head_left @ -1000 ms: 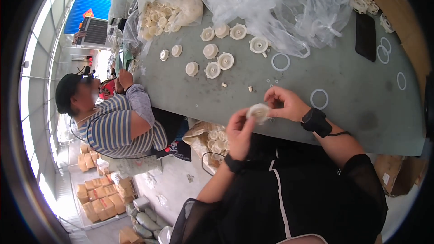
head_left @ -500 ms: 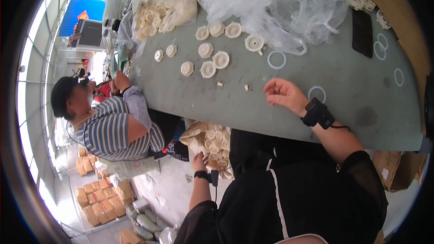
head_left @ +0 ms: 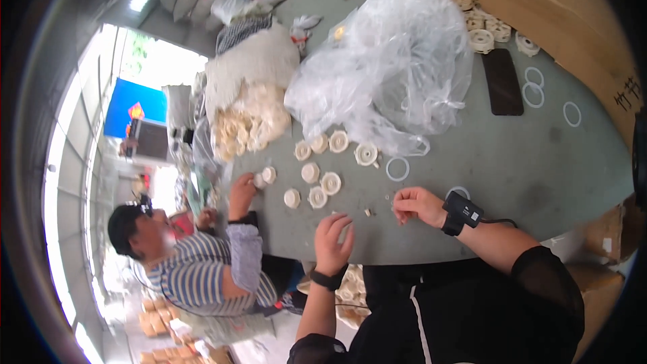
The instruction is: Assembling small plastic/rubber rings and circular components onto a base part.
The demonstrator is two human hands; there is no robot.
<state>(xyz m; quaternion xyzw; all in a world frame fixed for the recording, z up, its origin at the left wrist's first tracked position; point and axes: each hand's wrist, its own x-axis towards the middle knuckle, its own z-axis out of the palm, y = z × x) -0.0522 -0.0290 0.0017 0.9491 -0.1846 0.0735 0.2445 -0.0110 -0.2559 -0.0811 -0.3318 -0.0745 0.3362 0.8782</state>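
My left hand is over the table's near edge, its fingers stretched out and nothing visible in them. A small cream plug lies between my hands. My right hand rests low over the table with thumb and fingertips drawn together; whatever they may hold is hidden. Beside those fingertips is a tiny clear ring. Several cream round plastic caps lie ahead of my left hand. One cap with a side spout sits farther off, near a translucent white ring. Another white ring is partly behind my right wrist.
A co-worker's hand touches a small cap at the left. Clear plastic bags and an opened sack of cream parts fill the far side. A dark phone lies at the right, before a cardboard box.
My left hand has risen from beside the sack below the table to the table's near edge. My right hand's fingers have drawn together. The co-worker's hand has reached the small caps. The view has shifted.
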